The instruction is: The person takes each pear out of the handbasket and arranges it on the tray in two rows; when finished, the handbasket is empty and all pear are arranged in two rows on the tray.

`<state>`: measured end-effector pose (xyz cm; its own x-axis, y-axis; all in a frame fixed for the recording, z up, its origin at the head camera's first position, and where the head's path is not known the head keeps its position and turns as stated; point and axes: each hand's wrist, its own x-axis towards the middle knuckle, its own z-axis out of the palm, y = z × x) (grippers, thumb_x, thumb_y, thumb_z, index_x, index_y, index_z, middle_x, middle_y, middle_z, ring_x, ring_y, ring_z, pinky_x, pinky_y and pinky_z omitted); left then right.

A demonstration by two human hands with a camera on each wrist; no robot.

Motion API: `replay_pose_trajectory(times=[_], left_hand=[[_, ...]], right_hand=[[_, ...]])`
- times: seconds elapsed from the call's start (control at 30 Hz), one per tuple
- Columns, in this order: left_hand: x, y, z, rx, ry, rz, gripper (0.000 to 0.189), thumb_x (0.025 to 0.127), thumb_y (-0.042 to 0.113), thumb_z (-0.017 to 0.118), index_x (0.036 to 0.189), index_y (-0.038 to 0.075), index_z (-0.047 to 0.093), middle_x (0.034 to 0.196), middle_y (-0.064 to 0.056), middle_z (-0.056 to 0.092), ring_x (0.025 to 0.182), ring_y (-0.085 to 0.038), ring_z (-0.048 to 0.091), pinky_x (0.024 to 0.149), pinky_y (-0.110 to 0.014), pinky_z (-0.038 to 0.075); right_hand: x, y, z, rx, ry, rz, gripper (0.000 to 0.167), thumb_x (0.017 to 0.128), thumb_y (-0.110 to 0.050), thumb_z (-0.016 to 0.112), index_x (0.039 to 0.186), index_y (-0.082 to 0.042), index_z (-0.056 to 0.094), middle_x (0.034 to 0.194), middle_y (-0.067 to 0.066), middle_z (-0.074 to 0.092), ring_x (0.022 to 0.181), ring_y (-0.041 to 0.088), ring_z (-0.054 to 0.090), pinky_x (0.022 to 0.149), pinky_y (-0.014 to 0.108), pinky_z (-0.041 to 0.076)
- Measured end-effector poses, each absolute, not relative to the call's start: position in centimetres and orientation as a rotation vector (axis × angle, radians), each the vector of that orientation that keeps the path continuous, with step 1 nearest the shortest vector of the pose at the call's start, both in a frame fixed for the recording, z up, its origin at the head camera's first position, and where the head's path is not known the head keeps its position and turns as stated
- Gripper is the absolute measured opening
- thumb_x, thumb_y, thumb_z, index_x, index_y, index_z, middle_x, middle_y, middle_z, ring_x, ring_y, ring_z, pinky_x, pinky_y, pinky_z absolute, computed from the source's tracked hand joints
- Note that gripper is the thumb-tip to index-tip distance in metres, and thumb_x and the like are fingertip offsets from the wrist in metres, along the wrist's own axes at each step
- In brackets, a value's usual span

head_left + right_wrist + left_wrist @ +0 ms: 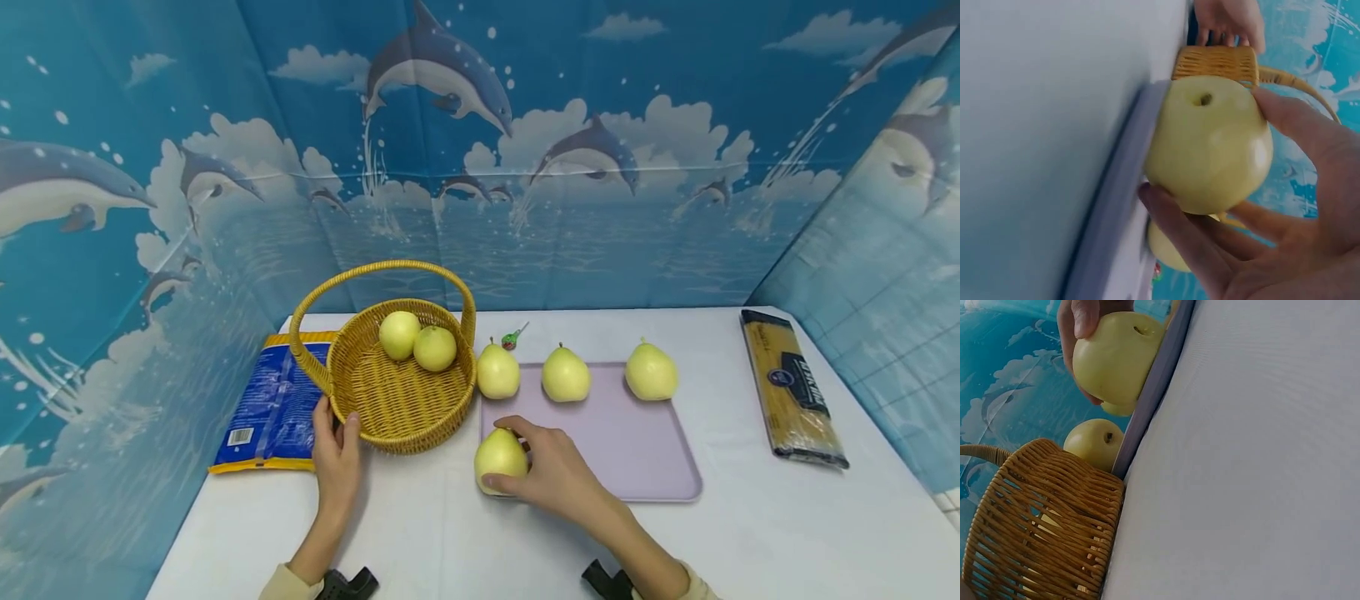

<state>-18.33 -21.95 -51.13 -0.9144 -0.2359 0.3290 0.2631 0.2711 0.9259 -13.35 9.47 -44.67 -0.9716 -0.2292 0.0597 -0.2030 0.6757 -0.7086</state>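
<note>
My right hand (558,471) grips a pale yellow-green pear (498,458) between thumb and fingers, over the front left corner of the lilac tray (622,454). In the right wrist view the pear's dimpled end (1204,100) faces the camera. The left hand (337,454) touches the outer wall of the woven basket (408,437) at its near left side, thumb and fingers outside the rim. Two round yellow-green fruits (400,335) lie inside the basket, towards the back. Three more pears (566,375) stand in a row along the tray's back edge, the leftmost by the basket.
A blue and yellow packet (273,408) lies left of the basket, partly behind it. At the far right is a long pack of noodles or pasta (791,387). Behind the row of pears sits a small green and red wrapped item (512,340). The basket's tall handle (390,265) arches upward.
</note>
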Motion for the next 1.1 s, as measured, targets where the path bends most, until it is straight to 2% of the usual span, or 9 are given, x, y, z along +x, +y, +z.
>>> replay_pose_trajectory(times=[0.2, 0.3, 0.43, 0.63, 0.83, 1.1], left_hand=[[-18.3, -22.1, -51.0, -0.034, -2.142, -1.677, 0.056, 0.112, 0.016, 0.050, 0.164, 0.008, 0.031, 0.168, -0.014, 0.036, 0.156, -0.029, 0.034, 0.109, -0.002, 0.033], [-18.2, -22.1, -51.0, -0.028, -2.151, -1.667, 0.056, 0.112, 0.017, 0.049, 0.164, 0.008, 0.030, 0.168, -0.015, 0.036, 0.155, -0.030, 0.035, 0.108, -0.002, 0.033], [-18.1, -22.1, -51.1, -0.014, -2.164, -1.652, 0.057, 0.113, 0.018, 0.049, 0.165, 0.008, 0.029, 0.168, -0.016, 0.036, 0.155, -0.031, 0.035, 0.108, -0.001, 0.032], [-18.0, -22.0, -51.1, -0.002, -2.158, -1.656, 0.057, 0.113, 0.019, 0.048, 0.165, 0.008, 0.029, 0.168, -0.016, 0.036, 0.155, -0.031, 0.036, 0.108, -0.001, 0.032], [-18.1, -22.0, -51.2, -0.013, -2.154, -1.660, 0.056, 0.113, 0.019, 0.048, 0.164, 0.007, 0.029, 0.168, -0.016, 0.036, 0.156, -0.030, 0.035, 0.109, -0.001, 0.032], [-18.2, -22.0, -51.1, -0.021, -2.149, -1.675, 0.056, 0.113, 0.019, 0.048, 0.165, 0.008, 0.029, 0.169, -0.014, 0.036, 0.156, -0.028, 0.034, 0.109, -0.002, 0.033]], right_hand=[[-13.4, 10.3, -44.2, -0.445, 2.767, -1.198, 0.071, 0.084, -0.045, 0.088, 0.142, -0.012, 0.064, 0.121, 0.008, 0.076, 0.104, 0.024, 0.073, 0.084, 0.041, 0.062], [-13.4, 10.6, -43.9, -0.420, 2.741, -1.220, 0.073, 0.087, -0.046, 0.086, 0.147, -0.012, 0.059, 0.129, 0.011, 0.073, 0.110, 0.028, 0.073, 0.087, 0.043, 0.063], [-13.5, 11.0, -43.6, -0.365, 2.742, -1.235, 0.074, 0.089, -0.046, 0.084, 0.149, -0.011, 0.057, 0.132, 0.012, 0.072, 0.113, 0.029, 0.073, 0.092, 0.046, 0.062], [-13.5, 11.5, -43.2, -0.336, 2.797, -1.164, 0.080, 0.084, -0.046, 0.088, 0.147, -0.008, 0.058, 0.125, 0.013, 0.074, 0.110, 0.028, 0.073, 0.093, 0.049, 0.060], [-13.5, 11.0, -43.7, -0.353, 2.813, -1.133, 0.081, 0.077, -0.043, 0.094, 0.143, -0.008, 0.062, 0.117, 0.007, 0.075, 0.104, 0.022, 0.069, 0.087, 0.045, 0.058], [-13.5, 10.5, -44.5, -0.519, 2.684, -1.306, 0.077, 0.083, -0.032, 0.091, 0.147, -0.008, 0.057, 0.136, 0.010, 0.069, 0.117, 0.034, 0.071, 0.097, 0.053, 0.060]])
